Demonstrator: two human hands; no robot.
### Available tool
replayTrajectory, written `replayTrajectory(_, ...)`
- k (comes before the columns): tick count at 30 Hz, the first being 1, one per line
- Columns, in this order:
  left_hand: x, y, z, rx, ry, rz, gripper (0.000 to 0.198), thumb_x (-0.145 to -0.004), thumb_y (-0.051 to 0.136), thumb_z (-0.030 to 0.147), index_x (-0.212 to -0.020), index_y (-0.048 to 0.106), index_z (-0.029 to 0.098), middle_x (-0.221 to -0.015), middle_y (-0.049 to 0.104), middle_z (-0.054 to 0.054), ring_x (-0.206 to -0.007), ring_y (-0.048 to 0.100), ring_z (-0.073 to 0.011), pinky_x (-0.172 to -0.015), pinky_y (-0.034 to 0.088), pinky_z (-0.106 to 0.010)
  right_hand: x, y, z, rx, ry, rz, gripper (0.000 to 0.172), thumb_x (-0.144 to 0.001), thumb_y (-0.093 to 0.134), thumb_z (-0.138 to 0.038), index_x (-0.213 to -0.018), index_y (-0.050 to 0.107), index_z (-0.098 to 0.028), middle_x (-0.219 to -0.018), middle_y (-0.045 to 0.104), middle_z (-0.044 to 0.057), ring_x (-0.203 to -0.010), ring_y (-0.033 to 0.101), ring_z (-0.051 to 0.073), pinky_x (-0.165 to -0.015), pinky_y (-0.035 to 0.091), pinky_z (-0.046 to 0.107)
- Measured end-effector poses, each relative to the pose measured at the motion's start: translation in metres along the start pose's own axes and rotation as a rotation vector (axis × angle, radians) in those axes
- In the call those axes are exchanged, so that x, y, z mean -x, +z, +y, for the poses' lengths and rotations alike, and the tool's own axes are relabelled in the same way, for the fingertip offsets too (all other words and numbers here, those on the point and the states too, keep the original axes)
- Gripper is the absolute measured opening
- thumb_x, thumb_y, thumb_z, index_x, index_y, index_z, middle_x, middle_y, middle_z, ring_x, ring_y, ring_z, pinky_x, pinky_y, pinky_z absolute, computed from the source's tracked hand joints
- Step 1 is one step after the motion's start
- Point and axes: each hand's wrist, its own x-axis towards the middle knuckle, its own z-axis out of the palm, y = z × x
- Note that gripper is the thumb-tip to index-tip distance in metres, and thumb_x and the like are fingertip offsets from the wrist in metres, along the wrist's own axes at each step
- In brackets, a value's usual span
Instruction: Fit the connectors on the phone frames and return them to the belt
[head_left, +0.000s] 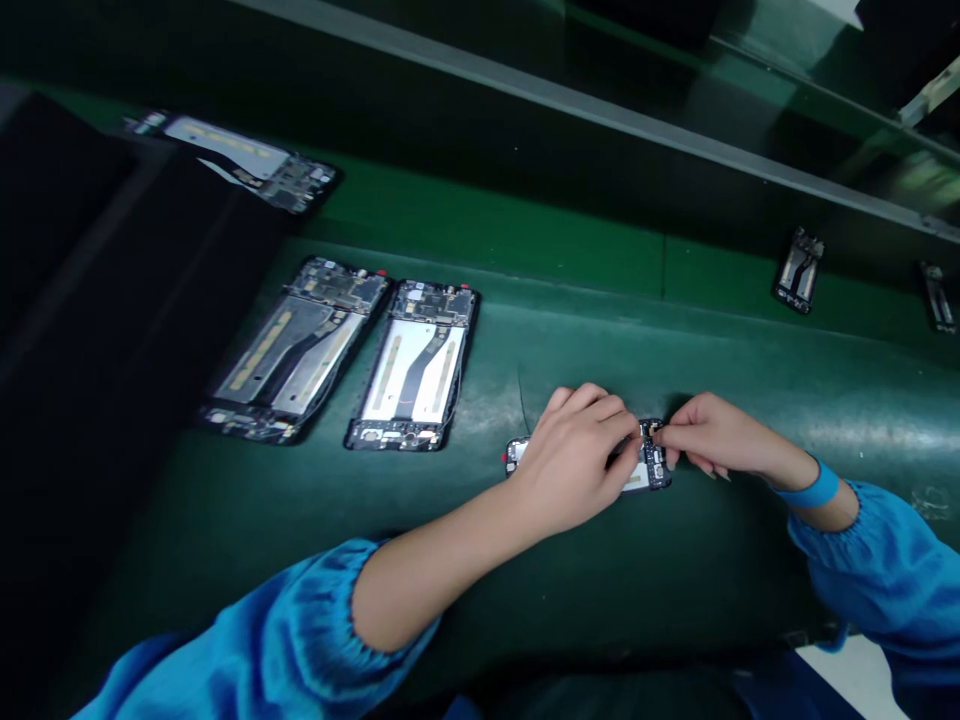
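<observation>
An opened phone (657, 466) lies lengthwise on the green bench surface, its circuit parts and pale inner plate facing up. My left hand (576, 455) covers the middle of it, fingers bent over and holding it, with thumb and forefinger close to its right end. At that same end, my right hand (705, 436) is closed in a pinch on the small parts; whatever sits between the fingertips is too small to make out. A blue band (814, 487) circles my right wrist. One thin dark wire sticks up near the phone's left end.
Two more opened phones, one (289, 350) beside another (412, 365), lie left of my hands. Farther back is a third phone (255, 160), partly hidden by a dark panel (135, 300). Two others (800, 270) (937, 297) lie on the strip at the far right, below a long ledge (525, 92).
</observation>
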Motion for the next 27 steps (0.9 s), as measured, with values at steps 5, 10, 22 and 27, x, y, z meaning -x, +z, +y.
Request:
replayTrajectory(5,-0.004,-0.001,0.001,-0.025,-0.018,-0.075,0.022,-0.102,0.049,0.020,-0.089,0.066,0.018,-0.088,0.062,-0.004,-0.088,0.050,-0.0211,-0.075,0.032,-0.036,-0.001,-0.001,-0.004,-0.005,0.030,-0.009,0.034,-0.094,0.059,-0.023,-0.063,0.069,-0.016,-0.037,0.047,-0.005,-0.029,0.041,0.007,-0.030,0.032,0.014)
replayTrajectory(10,-0.008,0.004,0.002,-0.116,-0.008,-0.070,0.019,-0.102,0.047,0.016,-0.092,0.063,0.018,-0.092,0.062,-0.004,-0.087,0.049,-0.0214,-0.074,0.034,-0.036,0.000,-0.002,-0.007,-0.001,0.041,-0.025,0.034,-0.092,0.058,-0.024,-0.062,0.069,-0.016,-0.036,0.047,-0.005,-0.029,0.039,0.008,-0.031,0.030,0.015)
replayTrajectory(22,-0.018,0.008,0.002,-0.141,-0.013,-0.024,0.016,-0.098,0.049,0.019,-0.092,0.064,0.016,-0.087,0.065,-0.005,-0.085,0.055,-0.0228,-0.074,0.039,-0.037,0.013,0.005,0.000,0.240,-0.283,0.246,0.036,-0.090,0.062,-0.029,-0.056,0.064,-0.017,-0.050,0.049,-0.003,-0.049,0.043,0.012,-0.048,0.029,0.026)
replayTrajectory(27,-0.002,-0.011,0.001,-0.086,0.051,0.048,0.027,-0.101,0.048,0.020,-0.121,0.065,0.019,-0.116,0.066,-0.009,-0.108,0.057,-0.0259,-0.085,0.043,-0.040,0.041,0.001,0.012,-0.006,-0.670,0.373,0.027,-0.104,0.052,-0.028,-0.102,0.078,-0.022,-0.087,0.061,0.003,-0.080,0.058,0.016,-0.073,0.045,0.028)
